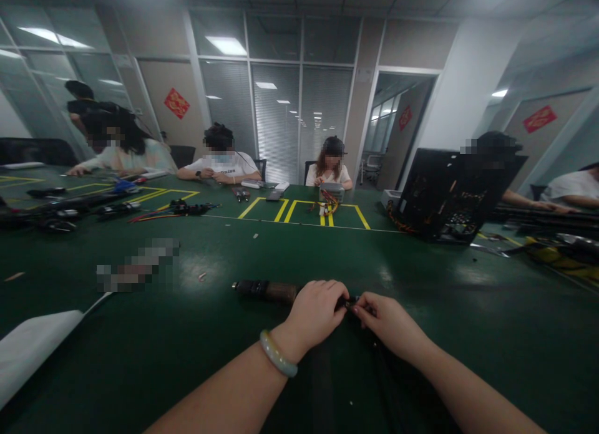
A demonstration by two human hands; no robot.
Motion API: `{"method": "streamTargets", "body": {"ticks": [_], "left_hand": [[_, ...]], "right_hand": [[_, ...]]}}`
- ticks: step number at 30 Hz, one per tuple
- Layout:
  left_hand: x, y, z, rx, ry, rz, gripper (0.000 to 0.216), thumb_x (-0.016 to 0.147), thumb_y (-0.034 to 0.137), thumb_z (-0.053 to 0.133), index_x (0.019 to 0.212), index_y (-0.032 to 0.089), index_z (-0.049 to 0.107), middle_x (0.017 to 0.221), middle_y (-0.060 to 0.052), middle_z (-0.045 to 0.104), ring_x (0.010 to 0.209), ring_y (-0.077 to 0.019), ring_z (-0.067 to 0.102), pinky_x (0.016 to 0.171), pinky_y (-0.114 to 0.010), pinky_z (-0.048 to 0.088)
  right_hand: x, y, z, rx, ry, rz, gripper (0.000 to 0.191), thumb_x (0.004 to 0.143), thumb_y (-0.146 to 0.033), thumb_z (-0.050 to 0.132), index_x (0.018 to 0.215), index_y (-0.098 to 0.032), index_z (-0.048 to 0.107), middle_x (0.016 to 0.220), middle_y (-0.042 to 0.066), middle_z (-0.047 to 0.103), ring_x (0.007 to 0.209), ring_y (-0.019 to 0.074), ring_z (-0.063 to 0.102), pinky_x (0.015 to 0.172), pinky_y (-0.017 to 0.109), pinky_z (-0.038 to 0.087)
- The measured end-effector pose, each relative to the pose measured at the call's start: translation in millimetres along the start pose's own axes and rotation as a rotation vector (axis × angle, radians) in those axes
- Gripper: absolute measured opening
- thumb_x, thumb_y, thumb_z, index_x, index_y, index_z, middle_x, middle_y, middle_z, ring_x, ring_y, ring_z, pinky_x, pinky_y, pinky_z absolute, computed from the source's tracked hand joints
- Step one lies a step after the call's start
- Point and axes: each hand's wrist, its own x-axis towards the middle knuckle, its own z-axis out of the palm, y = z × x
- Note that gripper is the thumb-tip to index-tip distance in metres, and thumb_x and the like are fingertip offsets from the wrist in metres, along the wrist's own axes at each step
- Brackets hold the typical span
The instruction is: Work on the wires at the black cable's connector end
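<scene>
The dark rod (269, 290) lies flat on the green table (187, 347), its long axis crosswise, running leftward from the grip. The left hand (318, 309) curls closed over its right end. Touching it, the right hand (388, 322) pinches a small dark piece (350, 302) there.

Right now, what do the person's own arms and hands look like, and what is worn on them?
Both forearms are bare: no sleeves, gloves or watch show. The wrist of the left hand carries a smooth, pale green bangle. The right hand wears nothing visible.
</scene>
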Motion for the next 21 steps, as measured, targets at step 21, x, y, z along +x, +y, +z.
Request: {"method": "streamTargets", "body": {"ticks": [21], "left_hand": [[-0.6,1.1,-2.0,0.011,-0.014,0.041,0.012,0.086,0.021,0.061,0.097,0.022,0.06,0.1,0.001,0.064,0.095,-0.0195,0.059,0.086,-0.035,0.043]], "right_hand": [[-0.5,-0.8,0.0,0.014,0.009,-0.026,0.022,0.094,-0.036,0.051,0.084,-0.022,0.064,0.07,-0.002,0.067,0.063,0.0151,0.061,0.055,0.023,0.036]]}}
